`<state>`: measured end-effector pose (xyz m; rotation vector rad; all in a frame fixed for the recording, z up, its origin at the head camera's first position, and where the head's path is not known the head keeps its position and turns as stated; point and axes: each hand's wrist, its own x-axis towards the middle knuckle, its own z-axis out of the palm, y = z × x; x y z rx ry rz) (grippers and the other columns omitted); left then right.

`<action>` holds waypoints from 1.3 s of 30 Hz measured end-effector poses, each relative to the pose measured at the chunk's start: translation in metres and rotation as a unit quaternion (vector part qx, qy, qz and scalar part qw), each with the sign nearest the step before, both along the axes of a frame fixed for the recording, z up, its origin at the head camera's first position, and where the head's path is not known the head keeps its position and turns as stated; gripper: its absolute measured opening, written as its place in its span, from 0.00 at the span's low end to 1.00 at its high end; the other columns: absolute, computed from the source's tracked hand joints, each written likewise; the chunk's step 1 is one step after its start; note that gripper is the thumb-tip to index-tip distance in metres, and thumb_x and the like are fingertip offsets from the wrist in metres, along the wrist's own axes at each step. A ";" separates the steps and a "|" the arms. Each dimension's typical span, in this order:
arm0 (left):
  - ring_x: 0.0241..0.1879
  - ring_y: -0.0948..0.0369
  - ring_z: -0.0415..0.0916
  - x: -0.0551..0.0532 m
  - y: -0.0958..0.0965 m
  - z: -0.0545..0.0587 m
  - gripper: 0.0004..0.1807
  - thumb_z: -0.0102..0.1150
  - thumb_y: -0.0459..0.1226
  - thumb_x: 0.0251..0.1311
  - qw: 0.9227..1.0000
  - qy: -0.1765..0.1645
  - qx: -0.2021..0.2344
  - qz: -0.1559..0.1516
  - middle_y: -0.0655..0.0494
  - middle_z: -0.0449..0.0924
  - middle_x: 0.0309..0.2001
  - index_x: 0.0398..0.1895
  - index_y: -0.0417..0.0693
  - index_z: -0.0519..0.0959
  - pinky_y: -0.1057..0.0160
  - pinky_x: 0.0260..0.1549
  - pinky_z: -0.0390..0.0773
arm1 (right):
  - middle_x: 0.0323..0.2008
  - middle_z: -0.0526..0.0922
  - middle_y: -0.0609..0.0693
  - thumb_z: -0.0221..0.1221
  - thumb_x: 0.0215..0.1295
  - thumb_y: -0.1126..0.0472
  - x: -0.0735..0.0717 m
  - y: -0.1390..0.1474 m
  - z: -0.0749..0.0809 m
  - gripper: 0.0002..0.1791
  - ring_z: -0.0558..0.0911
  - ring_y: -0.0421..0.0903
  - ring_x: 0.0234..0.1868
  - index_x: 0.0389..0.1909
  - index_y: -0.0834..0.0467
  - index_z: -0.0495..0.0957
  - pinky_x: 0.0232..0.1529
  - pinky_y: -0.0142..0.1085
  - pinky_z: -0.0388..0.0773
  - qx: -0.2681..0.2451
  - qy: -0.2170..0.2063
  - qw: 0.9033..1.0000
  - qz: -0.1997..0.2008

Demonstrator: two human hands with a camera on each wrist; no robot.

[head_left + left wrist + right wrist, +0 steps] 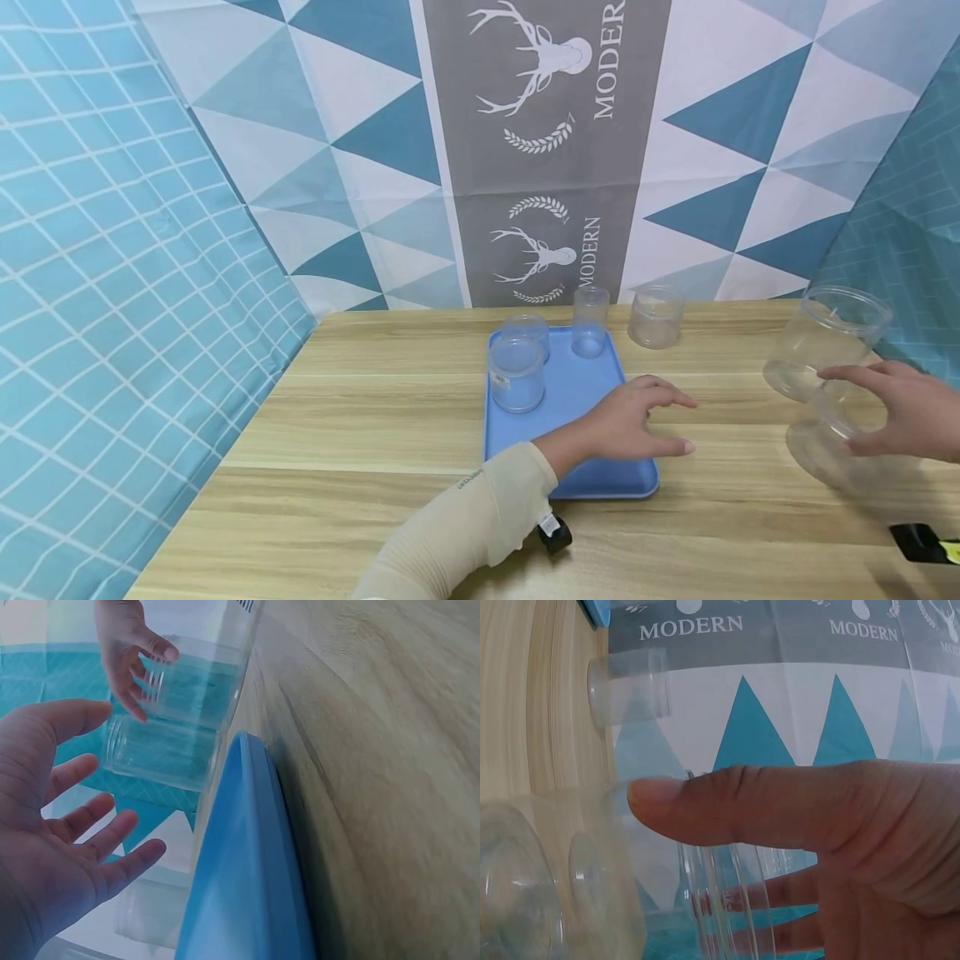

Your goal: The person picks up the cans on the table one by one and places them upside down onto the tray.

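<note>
With thumb and fingers spread around its rim, my right hand [911,408] holds a clear jar [828,458] on the right part of the table. The right wrist view shows the thumb across the jar's threaded neck [709,889] and fingers on the far side. Just behind stands a bigger clear jar [795,367]. My left hand [626,421] hovers over the right edge of a blue tray [573,417], palm facing the right hand, fingers apart and nothing in them. In the left wrist view that hand [67,825] is beside the tray's raised rim [251,795].
On the tray stand two wide clear jars [517,383] at the left and a slim clear jar [590,325] at the back. Another short clear jar [656,321] sits behind the tray, near the table's back edge. A patterned cloth [375,167] hangs behind the wooden table [337,417].
</note>
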<state>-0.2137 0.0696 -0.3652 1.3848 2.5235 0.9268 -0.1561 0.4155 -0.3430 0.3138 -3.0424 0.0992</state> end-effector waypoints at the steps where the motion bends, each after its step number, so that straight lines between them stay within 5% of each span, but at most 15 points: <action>1: 0.55 0.76 0.66 0.000 0.001 -0.001 0.27 0.65 0.50 0.59 1.000 -0.005 0.007 0.001 0.67 0.70 0.60 0.62 0.61 0.76 0.82 0.42 0.67 | 0.45 0.71 0.78 0.80 0.27 0.48 0.000 -0.001 0.001 0.52 0.71 0.73 0.43 0.55 0.67 0.68 0.32 0.61 0.77 0.000 -0.001 1.000 -0.001; 11: 0.52 0.73 0.71 -0.002 0.007 -0.008 0.25 0.69 0.43 0.57 0.989 -0.106 0.103 0.016 0.68 0.72 0.55 0.59 0.56 0.78 0.78 0.42 0.74 | 0.44 0.71 0.78 0.80 0.27 0.48 0.002 -0.018 0.011 0.51 0.73 0.72 0.41 0.54 0.67 0.69 0.28 0.58 0.77 -0.005 0.033 0.999 0.014; 21: 0.52 0.71 0.75 -0.009 0.006 -0.016 0.24 0.70 0.37 0.55 0.952 -0.215 0.213 0.045 0.72 0.76 0.53 0.56 0.49 0.80 0.74 0.43 0.77 | 0.47 0.72 0.74 0.82 0.25 0.50 0.004 -0.032 0.017 0.53 0.71 0.69 0.45 0.57 0.65 0.70 0.34 0.64 0.74 -0.050 0.113 0.992 0.040; 29: 0.49 0.71 0.76 -0.014 0.002 -0.019 0.22 0.69 0.38 0.56 0.932 -0.259 0.244 0.069 0.74 0.78 0.49 0.56 0.53 0.80 0.72 0.43 0.77 | 0.55 0.67 0.74 0.81 0.33 0.50 0.004 -0.040 0.022 0.53 0.65 0.72 0.52 0.62 0.64 0.67 0.36 0.69 0.71 -0.100 0.118 0.987 0.033; 33: 0.50 0.68 0.76 -0.013 0.003 -0.017 0.23 0.68 0.35 0.56 0.907 -0.311 0.274 0.071 0.74 0.78 0.49 0.57 0.51 0.79 0.70 0.43 0.78 | 0.54 0.68 0.71 0.80 0.34 0.52 0.005 -0.044 0.027 0.52 0.66 0.69 0.50 0.62 0.65 0.68 0.29 0.63 0.75 -0.123 0.137 0.981 0.055; 39: 0.46 0.65 0.78 -0.015 0.007 -0.017 0.23 0.62 0.26 0.59 0.846 -0.410 0.338 0.056 0.64 0.76 0.49 0.59 0.45 0.77 0.47 0.52 0.77 | 0.53 0.67 0.68 0.80 0.35 0.54 0.008 -0.053 0.033 0.52 0.69 0.64 0.47 0.64 0.64 0.67 0.27 0.53 0.79 -0.150 0.141 0.977 0.060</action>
